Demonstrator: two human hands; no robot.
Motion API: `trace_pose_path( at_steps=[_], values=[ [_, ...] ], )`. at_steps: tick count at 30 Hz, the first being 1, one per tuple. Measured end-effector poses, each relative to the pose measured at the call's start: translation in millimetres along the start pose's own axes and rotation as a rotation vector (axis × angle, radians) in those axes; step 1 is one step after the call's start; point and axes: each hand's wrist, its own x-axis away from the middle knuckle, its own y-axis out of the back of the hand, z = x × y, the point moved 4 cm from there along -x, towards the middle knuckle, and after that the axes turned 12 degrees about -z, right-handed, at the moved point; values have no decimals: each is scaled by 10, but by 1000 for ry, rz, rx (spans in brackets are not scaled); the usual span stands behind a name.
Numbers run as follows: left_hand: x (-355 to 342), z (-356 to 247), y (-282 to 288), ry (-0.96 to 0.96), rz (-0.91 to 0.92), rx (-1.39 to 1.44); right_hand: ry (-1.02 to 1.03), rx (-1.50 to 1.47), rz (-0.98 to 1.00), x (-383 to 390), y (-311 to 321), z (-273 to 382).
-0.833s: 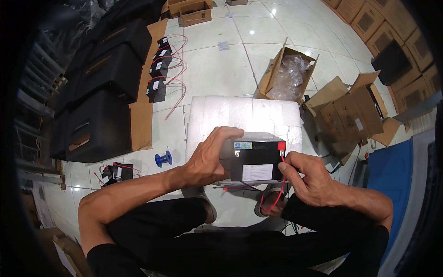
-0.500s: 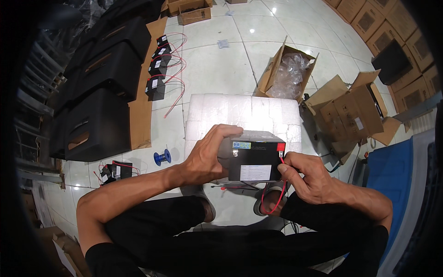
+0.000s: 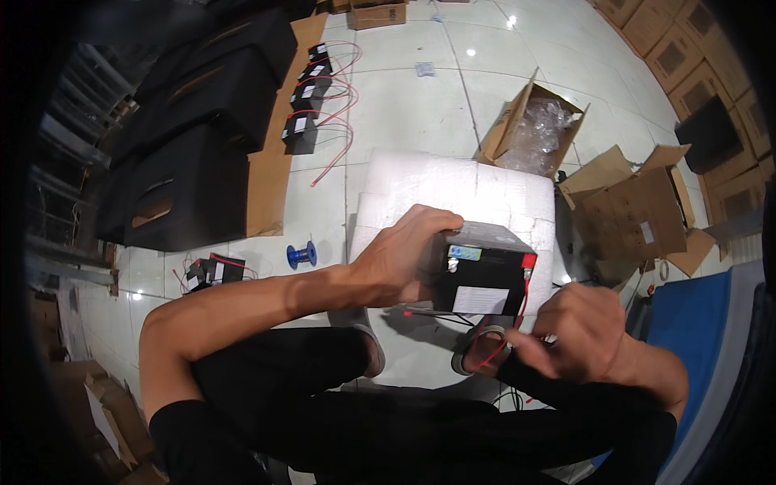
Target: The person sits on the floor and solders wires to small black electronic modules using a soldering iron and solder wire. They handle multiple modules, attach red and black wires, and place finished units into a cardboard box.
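Note:
A boxy black battery (image 3: 477, 280) with a white label is tilted above the white foam block (image 3: 404, 174). My left hand (image 3: 404, 255) is closed around its left side, fingers over the top edge. A red wire (image 3: 524, 303) runs from the red-marked terminal (image 3: 528, 262) at the battery's right corner and hangs down. The other terminal (image 3: 453, 264), bare metal, shows at the left with no wire on it. Beside the battery's lower right, my right hand (image 3: 584, 331) is blurred, its thumb near the hanging wire. Whether its fingers grip the wire cannot be made out.
Several black batteries with red wires (image 3: 301, 133) line cardboard at the left, beside large black cases (image 3: 194, 190). A blue spool (image 3: 301, 255) stands on the tiles. Open cartons (image 3: 630, 210) and one holding clear plastic (image 3: 533, 133) are at the right, near a blue panel (image 3: 687, 323).
My right hand has moved down and right, away from the red terminal where it pinched the wire. The view has shifted, and my left hand still holds the battery.

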Motion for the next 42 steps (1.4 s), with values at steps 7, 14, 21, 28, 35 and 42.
trace_pose_path(
  at_steps=[7, 14, 21, 28, 35, 42],
  values=[
    [-20, -26, 44, 23, -43, -8, 330, 412, 261, -168, -614, 354],
    [-11, -81, 33, -22, -56, -45, 131, 563, 457, -234, -939, 395],
    [8, -1, 55, 135, -54, -4, 367, 694, 305, -197, -1006, 344],
    [35, 29, 34, 78, -2, -47, 487, 620, 170, -146, -1024, 229],
    [58, 31, 39, 72, 7, -82, 500, 590, 145, -126, -1025, 212],
    [68, 50, 44, 149, 17, -93, 507, 630, 142, -175, -1012, 209]
  ],
)
